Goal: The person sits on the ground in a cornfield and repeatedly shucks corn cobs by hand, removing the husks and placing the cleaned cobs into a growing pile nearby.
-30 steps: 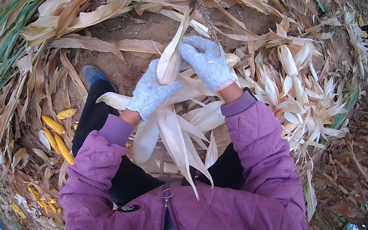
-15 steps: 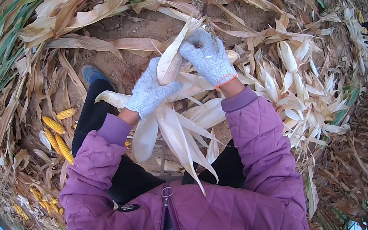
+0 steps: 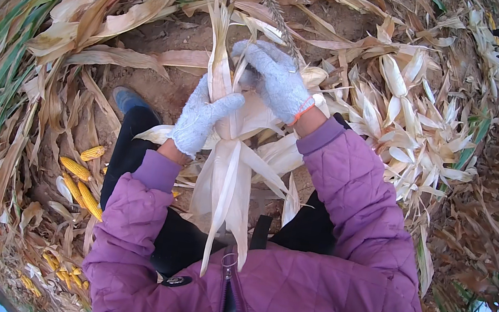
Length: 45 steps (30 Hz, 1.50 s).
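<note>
Corn husk, partly covered by left hand, right fingers partly hidden

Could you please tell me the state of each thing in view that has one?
Left hand: gloved, closed around the corn husk.
Right hand: gloved, curled beside the husk; its grip cannot be made out.
Corn husk: dry, splayed, lower leaves hanging toward the lap.
Yellow corn cobs: bare, lying at the left.
Pale husks: dry, splayed, heaped at the right.
Purple jacket: worn.
</note>
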### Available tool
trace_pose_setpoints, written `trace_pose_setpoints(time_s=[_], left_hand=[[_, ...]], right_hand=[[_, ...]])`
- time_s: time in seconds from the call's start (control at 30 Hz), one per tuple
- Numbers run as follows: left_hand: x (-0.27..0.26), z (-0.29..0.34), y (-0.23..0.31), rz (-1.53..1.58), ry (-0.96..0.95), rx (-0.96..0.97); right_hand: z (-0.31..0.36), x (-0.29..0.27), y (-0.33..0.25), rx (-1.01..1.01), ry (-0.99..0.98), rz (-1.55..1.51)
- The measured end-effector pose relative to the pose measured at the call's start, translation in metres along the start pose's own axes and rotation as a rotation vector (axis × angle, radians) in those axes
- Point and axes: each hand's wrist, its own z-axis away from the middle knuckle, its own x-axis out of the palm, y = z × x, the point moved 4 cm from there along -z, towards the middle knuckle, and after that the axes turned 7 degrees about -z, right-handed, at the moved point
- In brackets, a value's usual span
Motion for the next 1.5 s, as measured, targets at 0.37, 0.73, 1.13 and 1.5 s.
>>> trace_pose_setpoints(time_s=[0.37, 0.73, 1.13, 1.5], left_hand=[[-0.022, -0.007, 0.000, 0.119, 0.379, 0.081], [-0.115, -0.006, 0.062, 0.233, 0.677, 0.382], [-0.106, 0.007, 0.092, -0.257, 0.577, 0.436], [-0.051, -0.009, 0.061, 0.135, 0.214, 0.297]], right_hand=[[0.022, 0.036, 0.010, -0.027, -0.245, 0.392], [0.041, 0.037, 0.016, -0.014, -0.571, 1.147], [0.056, 0.037, 0.020, 0.690, -0.585, 0.767], [0.029, 0.058, 0.030, 0.087, -0.173, 0.983]])
